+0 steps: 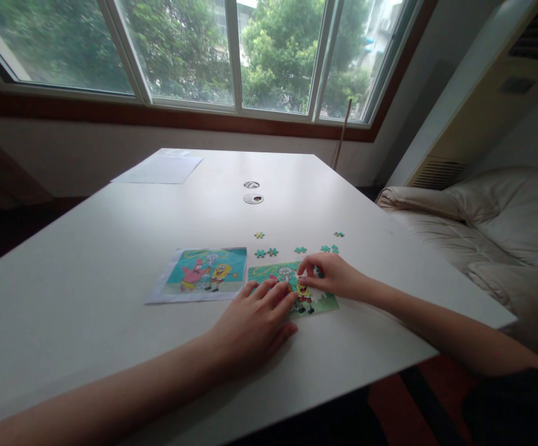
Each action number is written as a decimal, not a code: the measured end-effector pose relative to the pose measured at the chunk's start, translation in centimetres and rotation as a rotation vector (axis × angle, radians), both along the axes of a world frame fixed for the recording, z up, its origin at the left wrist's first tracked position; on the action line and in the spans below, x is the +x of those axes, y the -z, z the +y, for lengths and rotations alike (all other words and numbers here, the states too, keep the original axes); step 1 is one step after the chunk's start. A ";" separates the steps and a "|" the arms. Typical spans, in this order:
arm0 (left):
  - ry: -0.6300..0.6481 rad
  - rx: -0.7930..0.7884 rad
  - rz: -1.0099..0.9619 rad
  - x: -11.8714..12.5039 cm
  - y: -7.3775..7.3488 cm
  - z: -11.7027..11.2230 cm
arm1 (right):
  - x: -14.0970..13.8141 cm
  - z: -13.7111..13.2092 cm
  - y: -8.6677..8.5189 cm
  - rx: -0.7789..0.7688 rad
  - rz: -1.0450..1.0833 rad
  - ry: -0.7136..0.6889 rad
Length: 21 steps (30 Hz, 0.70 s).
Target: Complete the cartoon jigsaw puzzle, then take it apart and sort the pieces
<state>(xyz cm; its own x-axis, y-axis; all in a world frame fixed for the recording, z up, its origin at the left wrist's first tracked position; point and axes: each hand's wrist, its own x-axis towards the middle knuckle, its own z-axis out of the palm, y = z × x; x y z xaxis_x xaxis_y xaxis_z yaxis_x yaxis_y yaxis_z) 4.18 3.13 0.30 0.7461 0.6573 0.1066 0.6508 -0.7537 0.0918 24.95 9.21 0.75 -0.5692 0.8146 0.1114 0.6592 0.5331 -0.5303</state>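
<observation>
A partly assembled cartoon jigsaw puzzle [321, 303] lies on the white table, its right side showing gaps. My left hand [262, 316] rests on its lower left part, fingers stretched out and spread, covering some of the picture. Over the upper right part, my right hand [329, 275] is curled, thumb and forefinger brought close together at the puzzle's surface. Whatever is between those fingertips is too small and hidden to make out. Loose puzzle pieces [300, 250] are scattered just beyond the puzzle. Left of it lies a printed picture sheet [208, 272] with the same cartoon figures, in a clear sleeve or on white paper.
Farther back on the white table [111, 248] are two round flat discs [253, 198]. White paper sheets [157, 169] lie at the far left corner. A pale sofa [496, 210] stands at the right, and a thin stick [342, 136] leans beneath the window.
</observation>
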 end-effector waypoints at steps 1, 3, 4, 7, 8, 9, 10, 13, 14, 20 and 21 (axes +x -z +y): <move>0.000 -0.001 0.002 0.0 0.0 0.0 | 0.0 0.0 0.0 -0.004 -0.003 -0.003; 0.000 0.003 0.003 0.0 0.2 0.1 | 0.0 0.1 0.0 -0.013 -0.010 -0.013; 0.001 0.006 0.003 0.0 0.2 0.1 | -0.1 0.1 0.0 -0.013 -0.014 -0.018; 0.005 0.017 -0.002 -0.1 0.4 0.1 | -0.1 0.1 0.0 0.007 -0.020 -0.025; 0.006 0.016 -0.003 -0.1 0.4 0.1 | -0.1 0.1 -0.1 0.015 -0.021 -0.025; 0.006 0.014 -0.002 -0.1 0.4 0.1 | -0.1 0.0 -0.2 0.023 -0.021 -0.025; 0.004 0.011 -0.002 -0.1 0.3 0.1 | -0.1 0.0 -0.3 0.027 -0.021 -0.027; 0.000 0.002 -0.006 -0.1 0.1 0.1 | 0.2 0.1 -0.7 0.028 -0.024 -0.032; 0.001 -0.002 -0.009 -0.1 0.0 0.1 | 0.3 0.2 -0.8 0.024 -0.023 -0.032; -0.009 0.004 -0.009 -0.1 0.0 0.0 | 0.7 2.4 -1.4 0.051 -0.036 -0.018; -0.017 0.016 -0.006 -0.1 0.1 0.0 | 0.6 3.1 -1.3 0.063 -0.042 -0.017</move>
